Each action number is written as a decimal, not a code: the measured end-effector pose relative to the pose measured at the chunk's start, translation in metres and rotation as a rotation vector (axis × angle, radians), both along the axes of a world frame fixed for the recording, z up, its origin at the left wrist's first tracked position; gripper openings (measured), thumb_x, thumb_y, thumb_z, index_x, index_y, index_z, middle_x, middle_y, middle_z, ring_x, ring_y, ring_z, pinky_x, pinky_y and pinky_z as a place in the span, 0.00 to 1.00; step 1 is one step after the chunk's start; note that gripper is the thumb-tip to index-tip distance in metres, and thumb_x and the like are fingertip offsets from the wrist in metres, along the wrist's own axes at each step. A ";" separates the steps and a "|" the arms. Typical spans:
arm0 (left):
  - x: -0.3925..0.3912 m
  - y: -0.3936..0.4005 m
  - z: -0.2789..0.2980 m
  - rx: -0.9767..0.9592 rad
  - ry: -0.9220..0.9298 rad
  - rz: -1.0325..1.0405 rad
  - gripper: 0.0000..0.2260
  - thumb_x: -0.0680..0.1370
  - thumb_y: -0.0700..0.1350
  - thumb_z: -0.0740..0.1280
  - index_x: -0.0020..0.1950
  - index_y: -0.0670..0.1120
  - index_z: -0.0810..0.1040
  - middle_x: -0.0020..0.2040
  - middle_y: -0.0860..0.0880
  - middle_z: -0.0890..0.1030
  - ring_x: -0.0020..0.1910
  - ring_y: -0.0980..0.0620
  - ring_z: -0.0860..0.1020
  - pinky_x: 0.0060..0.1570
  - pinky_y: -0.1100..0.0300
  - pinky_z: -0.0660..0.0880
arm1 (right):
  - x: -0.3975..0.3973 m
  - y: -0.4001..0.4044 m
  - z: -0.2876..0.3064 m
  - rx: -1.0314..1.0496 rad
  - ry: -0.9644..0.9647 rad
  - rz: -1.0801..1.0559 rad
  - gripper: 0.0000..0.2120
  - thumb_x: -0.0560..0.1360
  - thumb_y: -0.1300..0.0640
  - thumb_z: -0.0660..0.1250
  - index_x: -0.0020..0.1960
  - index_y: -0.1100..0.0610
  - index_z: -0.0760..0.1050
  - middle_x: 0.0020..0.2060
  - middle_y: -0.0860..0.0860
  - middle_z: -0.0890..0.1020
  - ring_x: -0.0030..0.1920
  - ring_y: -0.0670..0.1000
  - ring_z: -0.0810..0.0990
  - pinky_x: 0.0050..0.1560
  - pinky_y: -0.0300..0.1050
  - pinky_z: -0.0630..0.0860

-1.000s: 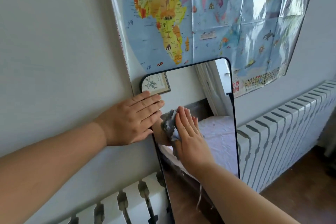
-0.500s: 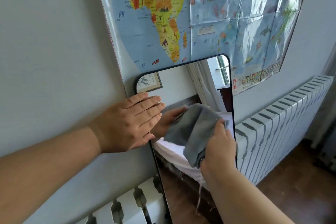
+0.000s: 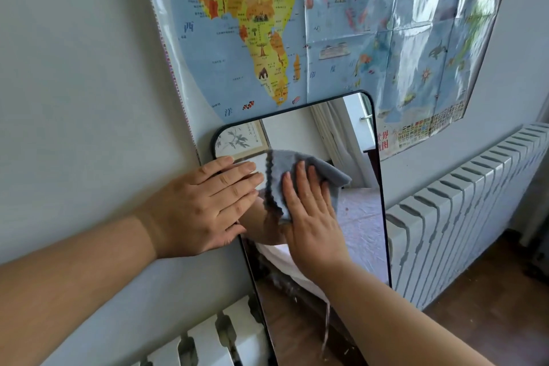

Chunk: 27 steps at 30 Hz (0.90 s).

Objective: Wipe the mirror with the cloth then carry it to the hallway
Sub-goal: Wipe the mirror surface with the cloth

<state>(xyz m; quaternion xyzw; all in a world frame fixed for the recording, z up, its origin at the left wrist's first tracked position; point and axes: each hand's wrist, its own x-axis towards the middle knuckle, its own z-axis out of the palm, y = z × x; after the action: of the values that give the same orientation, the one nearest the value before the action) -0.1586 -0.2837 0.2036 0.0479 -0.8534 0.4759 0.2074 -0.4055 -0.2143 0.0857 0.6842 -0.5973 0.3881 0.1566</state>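
A tall mirror (image 3: pixel 361 217) with a thin black frame and rounded top corners leans against the wall. It reflects a bed and a framed picture. A grey cloth (image 3: pixel 280 177) is spread on the upper left of the glass. My right hand (image 3: pixel 310 217) lies flat on it, fingers pointing up, pressing it to the mirror. My left hand (image 3: pixel 205 205) rests flat with fingers together on the mirror's left edge and the wall beside it, fingertips close to the cloth.
A large world map (image 3: pixel 326 33) hangs on the wall above the mirror. A white radiator (image 3: pixel 463 208) runs along the wall to the right, and another section (image 3: pixel 208 342) sits at the lower left. Wooden floor (image 3: pixel 490 315) shows at the lower right.
My right hand moved from the mirror's right side back to the upper left, and the cloth is now spread flat under the palm. My left hand stayed on the frame edge.
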 end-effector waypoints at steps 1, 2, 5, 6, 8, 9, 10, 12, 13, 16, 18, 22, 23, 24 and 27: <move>0.000 0.000 0.000 0.001 0.002 -0.002 0.26 0.87 0.57 0.68 0.76 0.38 0.83 0.81 0.36 0.78 0.82 0.35 0.75 0.79 0.34 0.73 | -0.007 -0.002 -0.003 -0.005 -0.065 -0.038 0.34 0.87 0.49 0.52 0.89 0.50 0.40 0.89 0.53 0.42 0.88 0.55 0.39 0.86 0.63 0.43; -0.001 0.000 -0.001 0.005 0.006 -0.005 0.26 0.87 0.57 0.68 0.76 0.38 0.83 0.81 0.36 0.78 0.82 0.35 0.75 0.79 0.33 0.73 | -0.014 -0.005 -0.005 -0.004 -0.157 -0.086 0.34 0.88 0.50 0.52 0.88 0.49 0.40 0.88 0.52 0.41 0.88 0.54 0.38 0.87 0.62 0.42; -0.003 0.001 -0.002 0.015 0.020 -0.009 0.25 0.87 0.56 0.69 0.75 0.38 0.83 0.81 0.36 0.78 0.82 0.35 0.75 0.79 0.33 0.74 | -0.030 -0.013 0.000 0.022 -0.438 -0.204 0.32 0.88 0.58 0.56 0.88 0.54 0.44 0.87 0.52 0.42 0.87 0.55 0.36 0.86 0.64 0.44; -0.004 0.001 -0.003 0.016 0.025 -0.010 0.25 0.87 0.56 0.69 0.75 0.38 0.83 0.81 0.36 0.78 0.83 0.35 0.74 0.80 0.33 0.73 | -0.031 -0.014 0.001 0.020 -0.468 -0.215 0.32 0.88 0.60 0.57 0.87 0.55 0.45 0.86 0.53 0.43 0.87 0.56 0.38 0.86 0.65 0.45; -0.006 0.002 -0.004 0.017 0.032 -0.007 0.26 0.87 0.56 0.69 0.75 0.38 0.83 0.81 0.36 0.77 0.83 0.35 0.74 0.82 0.34 0.70 | -0.027 -0.011 0.001 0.007 -0.360 -0.176 0.32 0.88 0.57 0.55 0.86 0.54 0.43 0.87 0.54 0.41 0.87 0.59 0.38 0.86 0.66 0.43; -0.006 0.002 -0.005 0.018 0.033 -0.004 0.26 0.87 0.57 0.69 0.75 0.38 0.82 0.82 0.36 0.77 0.84 0.35 0.73 0.82 0.34 0.69 | -0.023 -0.007 -0.001 0.011 -0.238 -0.125 0.32 0.88 0.53 0.52 0.87 0.52 0.40 0.87 0.53 0.38 0.87 0.60 0.37 0.86 0.63 0.39; -0.007 0.002 -0.006 0.017 0.034 -0.001 0.26 0.87 0.57 0.68 0.76 0.38 0.82 0.82 0.36 0.76 0.84 0.35 0.73 0.82 0.33 0.69 | -0.020 -0.003 -0.004 0.007 -0.102 -0.056 0.33 0.88 0.50 0.50 0.88 0.51 0.39 0.88 0.52 0.37 0.88 0.59 0.37 0.86 0.61 0.37; -0.008 0.002 -0.005 0.013 0.028 0.004 0.27 0.87 0.58 0.68 0.76 0.39 0.82 0.82 0.37 0.76 0.83 0.36 0.73 0.81 0.33 0.70 | -0.018 0.001 -0.009 -0.027 0.098 0.069 0.31 0.89 0.44 0.48 0.89 0.50 0.44 0.89 0.50 0.41 0.88 0.59 0.41 0.86 0.61 0.39; -0.008 0.002 -0.004 0.010 0.021 0.005 0.27 0.87 0.58 0.68 0.76 0.39 0.82 0.82 0.37 0.76 0.83 0.36 0.74 0.80 0.33 0.71 | -0.020 0.001 -0.009 -0.044 0.124 0.100 0.31 0.89 0.45 0.50 0.89 0.50 0.47 0.89 0.51 0.44 0.88 0.59 0.43 0.86 0.62 0.41; -0.010 0.003 -0.002 0.002 0.022 0.004 0.26 0.87 0.58 0.69 0.75 0.40 0.84 0.81 0.38 0.78 0.82 0.37 0.75 0.77 0.33 0.75 | -0.030 -0.005 -0.004 -0.038 -0.070 0.022 0.31 0.88 0.50 0.54 0.89 0.46 0.47 0.89 0.49 0.44 0.88 0.55 0.40 0.87 0.59 0.40; -0.012 0.004 -0.005 0.025 0.056 0.004 0.26 0.86 0.58 0.69 0.74 0.40 0.85 0.81 0.38 0.77 0.82 0.37 0.75 0.78 0.34 0.74 | -0.047 -0.012 0.000 0.002 -0.351 -0.116 0.30 0.90 0.54 0.54 0.88 0.47 0.47 0.88 0.50 0.42 0.87 0.52 0.37 0.87 0.57 0.38; -0.021 0.010 -0.011 0.068 0.117 0.033 0.27 0.85 0.60 0.70 0.74 0.41 0.85 0.82 0.39 0.76 0.83 0.38 0.74 0.79 0.35 0.70 | -0.074 -0.019 0.012 0.028 -0.736 -0.250 0.29 0.90 0.58 0.55 0.88 0.55 0.50 0.89 0.55 0.47 0.87 0.52 0.39 0.86 0.56 0.40; -0.022 0.011 -0.011 0.073 0.121 0.042 0.26 0.85 0.60 0.70 0.74 0.41 0.85 0.82 0.39 0.77 0.83 0.38 0.74 0.79 0.35 0.71 | -0.074 -0.018 0.011 0.018 -0.716 -0.237 0.29 0.89 0.57 0.54 0.88 0.57 0.50 0.89 0.57 0.48 0.88 0.54 0.41 0.86 0.55 0.40; -0.023 0.011 -0.012 0.079 0.125 0.047 0.26 0.85 0.60 0.70 0.73 0.42 0.85 0.82 0.40 0.77 0.83 0.38 0.74 0.78 0.35 0.71 | -0.072 -0.016 0.007 0.018 -0.663 -0.218 0.30 0.89 0.56 0.54 0.88 0.59 0.50 0.88 0.58 0.47 0.88 0.57 0.41 0.86 0.54 0.38; -0.025 0.008 -0.016 0.103 0.150 0.054 0.25 0.86 0.60 0.69 0.71 0.43 0.87 0.82 0.41 0.78 0.83 0.38 0.74 0.77 0.34 0.71 | -0.057 0.001 -0.017 0.110 -0.298 -0.114 0.35 0.88 0.53 0.52 0.88 0.49 0.37 0.87 0.51 0.34 0.87 0.55 0.33 0.85 0.56 0.33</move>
<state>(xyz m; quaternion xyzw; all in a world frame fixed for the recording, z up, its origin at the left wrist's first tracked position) -0.1833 -0.2757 0.1874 0.1173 -0.8572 0.4317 0.2552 -0.4622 -0.2133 0.0682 0.5917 -0.6719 0.4426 0.0504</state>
